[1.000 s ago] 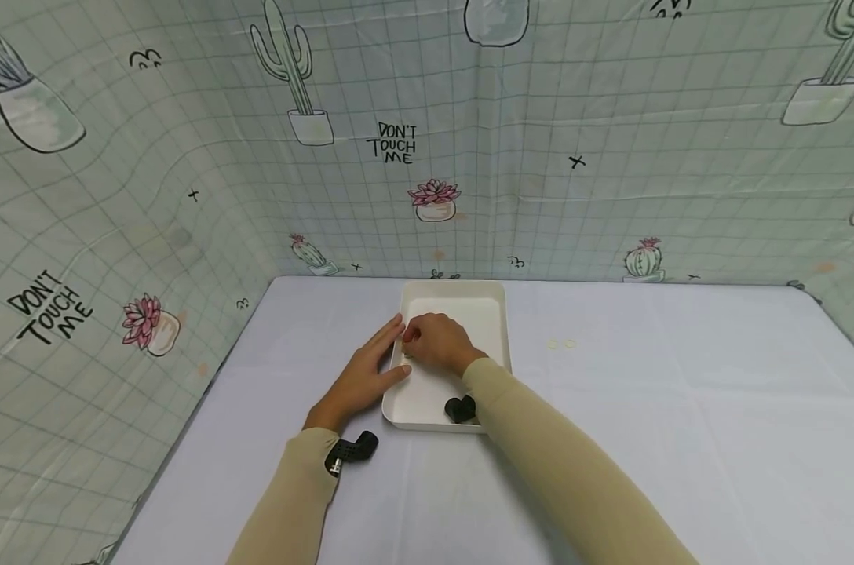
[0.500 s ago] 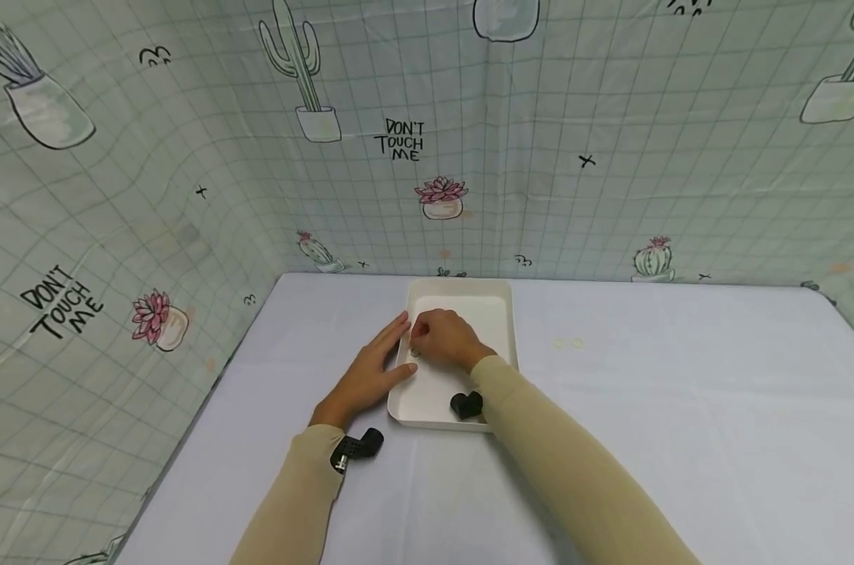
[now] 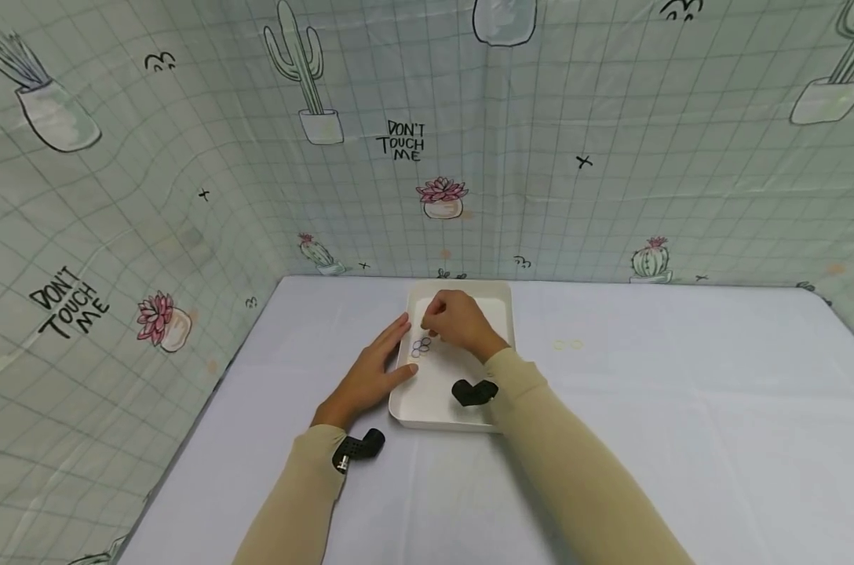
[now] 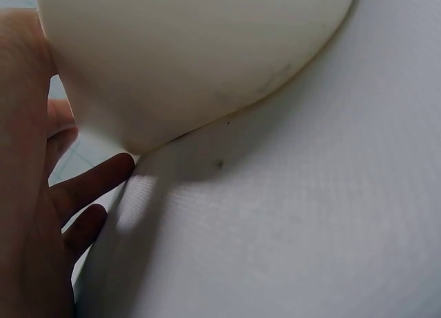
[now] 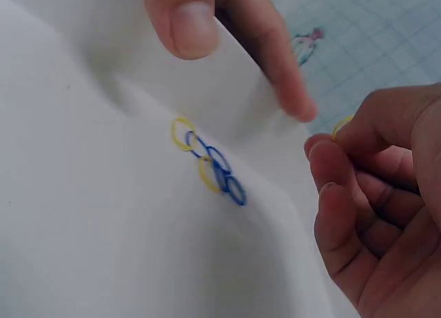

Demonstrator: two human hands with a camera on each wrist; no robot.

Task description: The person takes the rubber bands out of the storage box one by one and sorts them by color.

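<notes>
Only right wrist view shows right hand (image 5: 372, 215) fingers pinching yellow ring (image 5: 339, 127); left hand (image 3: 370, 369) flat against tray (image 3: 437, 408).

tray (image 3: 501, 314): smooth matt white plastic | rings (image 5: 207, 161): thin yellow and blue rubbery loops | table cover (image 3: 681, 408): finely textured matt sheet

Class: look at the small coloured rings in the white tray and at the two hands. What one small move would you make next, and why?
Probably lower the right hand back to the rings and pinch one. They lie clustered on the tray floor, the hand hovers just above, and the left hand rests flat against the tray's side.
</notes>
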